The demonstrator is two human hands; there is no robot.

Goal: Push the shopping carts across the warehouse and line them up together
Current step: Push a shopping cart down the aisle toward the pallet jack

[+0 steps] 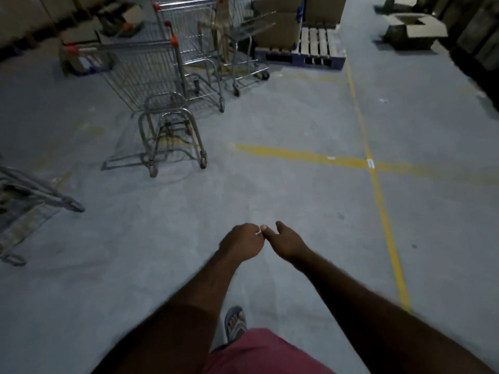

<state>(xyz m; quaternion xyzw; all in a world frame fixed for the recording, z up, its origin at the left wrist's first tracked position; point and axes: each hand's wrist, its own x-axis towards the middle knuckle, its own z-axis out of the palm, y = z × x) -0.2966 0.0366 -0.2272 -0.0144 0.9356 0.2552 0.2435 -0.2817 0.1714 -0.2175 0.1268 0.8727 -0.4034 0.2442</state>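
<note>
Several wire shopping carts (151,71) with red handle caps stand nested in a row at the upper left, their front wheels (202,163) nearest me. A smaller two-tier cart (244,52) stands just to their right. Part of another cart (35,201) juts in at the left edge. My left hand (241,242) is curled into a loose fist over bare floor and holds nothing. My right hand (287,242) is beside it, fingers relaxed with the thumb out, its fingertip touching the left hand. Both hands are well short of every cart.
A wooden pallet (316,49) stacked with cardboard boxes sits behind the carts. An open cardboard box (413,31) lies at the upper right. Yellow floor lines (375,163) cross on the grey concrete. More boxes line the far left wall.
</note>
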